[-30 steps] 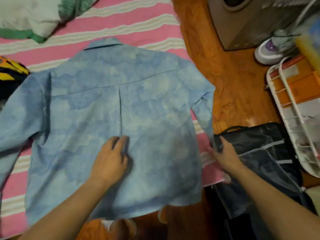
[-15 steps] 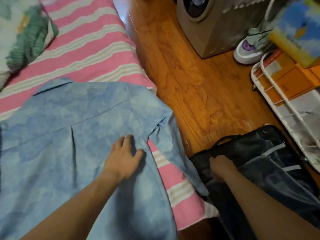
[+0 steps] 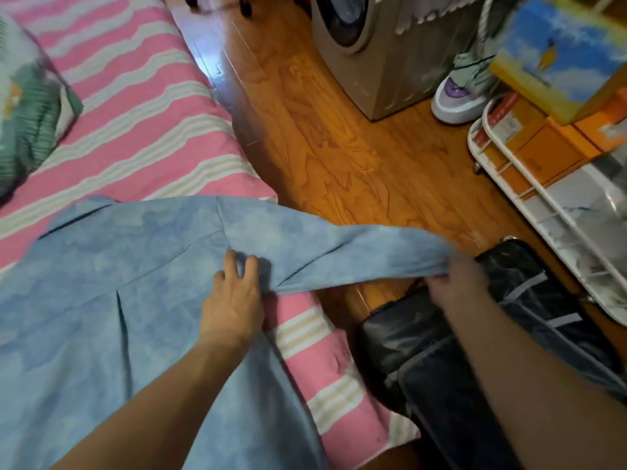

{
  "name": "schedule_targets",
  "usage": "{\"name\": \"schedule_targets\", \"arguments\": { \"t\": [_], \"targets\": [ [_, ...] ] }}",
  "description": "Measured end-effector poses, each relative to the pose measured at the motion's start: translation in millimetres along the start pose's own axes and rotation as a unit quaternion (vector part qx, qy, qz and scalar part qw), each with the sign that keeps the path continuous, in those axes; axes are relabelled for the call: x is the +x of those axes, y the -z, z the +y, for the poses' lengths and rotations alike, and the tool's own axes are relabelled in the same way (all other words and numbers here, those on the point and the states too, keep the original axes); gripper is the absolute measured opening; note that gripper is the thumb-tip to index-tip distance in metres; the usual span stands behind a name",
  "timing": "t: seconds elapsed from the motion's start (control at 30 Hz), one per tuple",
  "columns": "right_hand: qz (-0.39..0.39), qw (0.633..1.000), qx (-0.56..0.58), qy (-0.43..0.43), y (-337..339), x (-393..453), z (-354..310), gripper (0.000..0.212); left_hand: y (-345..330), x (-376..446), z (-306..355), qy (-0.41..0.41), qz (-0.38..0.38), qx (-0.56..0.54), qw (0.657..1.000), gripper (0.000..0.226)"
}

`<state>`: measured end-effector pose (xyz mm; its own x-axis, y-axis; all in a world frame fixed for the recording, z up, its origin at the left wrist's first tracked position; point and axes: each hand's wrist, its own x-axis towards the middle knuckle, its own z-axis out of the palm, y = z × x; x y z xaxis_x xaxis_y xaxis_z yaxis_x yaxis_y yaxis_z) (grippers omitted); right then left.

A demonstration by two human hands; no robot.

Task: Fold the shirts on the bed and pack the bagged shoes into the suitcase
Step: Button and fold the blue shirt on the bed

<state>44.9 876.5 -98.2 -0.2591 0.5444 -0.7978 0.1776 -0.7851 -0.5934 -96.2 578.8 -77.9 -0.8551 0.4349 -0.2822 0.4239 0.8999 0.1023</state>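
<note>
Now the shirt [image 3: 101, 300] lies back-up on the bed [image 3: 135, 130]; the left hand [image 3: 234, 300] presses it flat with straight fingers [image 3: 230, 262] near the armpit, likely as an anchor, while the right hand [image 3: 458, 276], blurred, grips the sleeve [image 3: 339, 252] end, stretched taut over the floor above the suitcase [image 3: 475, 351].

Her left hand [image 3: 234, 300] lies flat, fingers spread, pressing down. The right hand [image 3: 458, 276], blurred, is curled tight around cloth, arm stretched forward.
</note>
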Motion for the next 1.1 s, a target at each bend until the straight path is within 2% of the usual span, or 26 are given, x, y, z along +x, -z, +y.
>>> {"name": "schedule_targets", "arguments": {
  "t": [0.07,0.1,0.17,0.23,0.33,0.43,0.47,0.5,0.57,0.63,0.7,0.77,0.8,0.83,0.93,1.0,1.07,1.1],
  "targets": [
    [0.033,0.995,0.058,0.079,-1.5,-3.5,-50.8,0.036,-0.9,-5.9,2.5,-0.016,0.006,0.019,1.0,0.06],
    [0.013,0.99,0.101,0.093,-2.6,-5.3,-61.9,0.037,-2.0,-10.2,4.8,-0.026,0.007,0.034,0.999,0.064],
    [-0.063,0.977,0.184,0.082,-1.1,-0.7,-60.8,0.033,-4.1,-18.3,8.9,-0.043,-0.015,0.046,0.998,0.074],
    [-0.055,0.968,0.239,0.047,-3.8,4.0,-53.4,0.032,-6.9,-25.6,10.0,-0.054,-0.041,0.047,0.997,0.07],
    [-0.064,0.982,0.174,0.036,7.1,19.7,-42.8,0.036,-13.4,-22.1,6.1,-0.019,-0.042,-0.014,0.999,0.053],
    [-0.048,0.992,0.1,0.067,31.4,39.9,-49.5,0.025,-11.7,-13.5,-5.0,-0.015,-0.011,-0.128,0.992,0.044],
    [-0.033,0.994,0.069,0.082,38.7,46.2,-54.8,0.026,-11.7,-11.7,-9.9,-0.022,-0.011,-0.15,0.988,0.043],
    [-0.014,0.995,0.045,0.091,45.2,49.2,-60.1,0.036,-12.3,-10.8,-14.5,-0.032,-0.017,-0.157,0.987,0.042],
    [0.04,0.992,0.016,0.119,56.5,46.8,-67.2,0.066,-14.3,-10.1,-18.8,-0.058,-0.025,-0.126,0.99,0.039],
    [0.078,0.983,-0.077,0.146,67.7,39.8,-76.8,0.073,-13.1,-9.0,-18.2,-0.093,0.011,-0.044,0.995,0.044],
    [0.092,0.968,-0.172,0.159,83.2,33.9,-87.0,0.06,-3.1,-6.4,-10.2,-0.178,0.064,0.052,0.98,0.054],
    [0.075,0.963,-0.229,0.122,98.5,30.9,-98.7,0.043,4.8,-4.2,-0.2,-0.308,0.09,0.132,0.938,0.052],
    [0.051,0.958,-0.266,0.096,106.1,30.8,-104.1,0.034,7.6,-3.3,4.3,-0.343,0.086,0.159,0.922,0.046],
    [0.028,0.942,-0.326,0.074,112.4,28.1,-109.3,0.03,9.9,-1.5,7.3,-0.344,0.071,0.176,0.92,0.039],
    [-0.012,0.891,-0.451,0.048,127.2,20.3,-127.1,0.04,10.6,5.9,4.7,-0.253,0.042,0.203,0.945,0.023],
    [-0.015,0.905,-0.413,0.105,132.0,12.5,-142.7,0.023,11.9,8.8,3.1,-0.232,0.046,0.207,0.949,0.026],
    [0.032,0.929,-0.311,0.199,131.0,5.5,-157.3,0.015,17.6,6.1,9.2,-0.284,0.064,0.205,0.934,0.024],
    [0.06,0.939,-0.255,0.223,127.2,0.7,-162.0,0.02,21.1,1.5,12.9,-0.315,0.07,0.201,0.925,0.021]
  ]
}}
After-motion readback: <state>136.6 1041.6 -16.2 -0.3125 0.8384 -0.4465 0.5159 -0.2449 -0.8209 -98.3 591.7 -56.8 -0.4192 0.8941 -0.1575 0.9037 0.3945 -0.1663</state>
